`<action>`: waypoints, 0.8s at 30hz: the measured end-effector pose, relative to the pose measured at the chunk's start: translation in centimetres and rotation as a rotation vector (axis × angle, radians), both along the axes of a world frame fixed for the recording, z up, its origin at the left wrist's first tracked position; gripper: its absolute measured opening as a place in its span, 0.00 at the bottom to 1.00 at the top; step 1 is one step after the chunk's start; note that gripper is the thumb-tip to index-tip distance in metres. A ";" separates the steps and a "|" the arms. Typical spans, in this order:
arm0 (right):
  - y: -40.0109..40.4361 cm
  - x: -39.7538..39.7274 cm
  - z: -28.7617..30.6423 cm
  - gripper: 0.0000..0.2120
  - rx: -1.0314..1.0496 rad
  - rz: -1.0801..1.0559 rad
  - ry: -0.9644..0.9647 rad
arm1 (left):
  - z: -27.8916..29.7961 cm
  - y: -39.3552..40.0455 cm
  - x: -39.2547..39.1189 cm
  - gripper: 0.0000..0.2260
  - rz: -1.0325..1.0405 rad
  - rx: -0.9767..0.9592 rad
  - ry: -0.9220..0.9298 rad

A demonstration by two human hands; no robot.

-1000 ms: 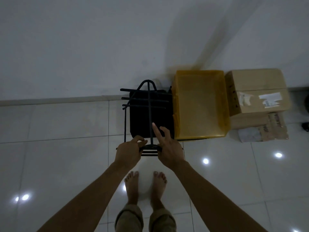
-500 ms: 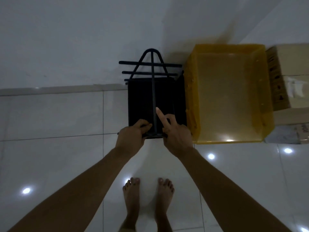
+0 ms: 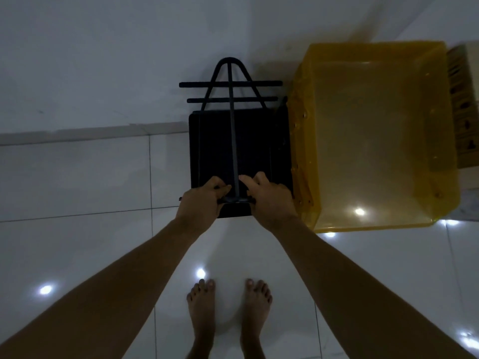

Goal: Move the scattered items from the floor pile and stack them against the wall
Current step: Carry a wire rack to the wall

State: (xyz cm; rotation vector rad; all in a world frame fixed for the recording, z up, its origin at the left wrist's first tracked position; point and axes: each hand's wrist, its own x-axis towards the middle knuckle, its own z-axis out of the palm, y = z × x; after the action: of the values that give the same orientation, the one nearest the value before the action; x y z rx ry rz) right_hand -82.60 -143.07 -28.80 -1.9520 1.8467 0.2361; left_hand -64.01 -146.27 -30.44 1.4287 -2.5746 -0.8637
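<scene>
Two hands grip one black wire rack [image 3: 231,104]: left hand [image 3: 201,200] and right hand [image 3: 269,196] both clenched on its near crossbar, either side of a long centre rod running toward 12 o'clock. Rack is thin dark metal w/ a rounded A-shaped loop at the far end and 2 clear horizontal bars crossing it; a 3rd may sit at the edge of the dark block, can't tell in the low light. It lies over 1 black boxy item [image 3: 256,146], flat-topped, square-ish, standing at the wall [image 3: 103,60] base. Touching or just beside that at 3 o'clock: 1 translucent yellow plastic bin [image 3: 375,136], open side facing up, tilted a bit, also against the wall. Further at 3 o'clock, partly cut off by the frame edge, 1 cardboard box [image 3: 466,104]. Floor [image 3: 77,182] is glossy white tile w/ several bright light reflections. Two bare feet [image 3: 228,314] at 6 o'clock, toes pointing toward the rack, well apart from it. Both forearms bare.
</scene>
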 end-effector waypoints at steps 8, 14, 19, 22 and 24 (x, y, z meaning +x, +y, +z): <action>-0.2 -1.0 -0.8 0.19 0.009 0.046 -0.113 | -0.5 0.3 -0.5 0.16 0.023 0.048 -0.072; -0.6 -0.6 0.6 0.18 0.065 -0.035 0.024 | 0.7 -0.3 -0.6 0.17 0.114 0.134 -0.081; -0.2 0.2 3.6 0.25 0.141 -0.107 -0.038 | 2.7 0.7 0.3 0.27 0.131 0.119 -0.258; 0.8 0.5 6.6 0.27 0.215 -0.194 -0.153 | 5.5 2.3 -0.6 0.28 0.234 0.138 -0.257; 1.8 0.7 9.2 0.27 0.264 -0.250 -0.264 | 7.9 3.5 -1.7 0.29 0.305 0.179 -0.220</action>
State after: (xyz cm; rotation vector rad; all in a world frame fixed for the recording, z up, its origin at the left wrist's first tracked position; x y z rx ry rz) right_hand -81.85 -141.28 -19.61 -1.4832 1.7623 0.1289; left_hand -65.67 -142.73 -22.52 2.0060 -2.3724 -0.9559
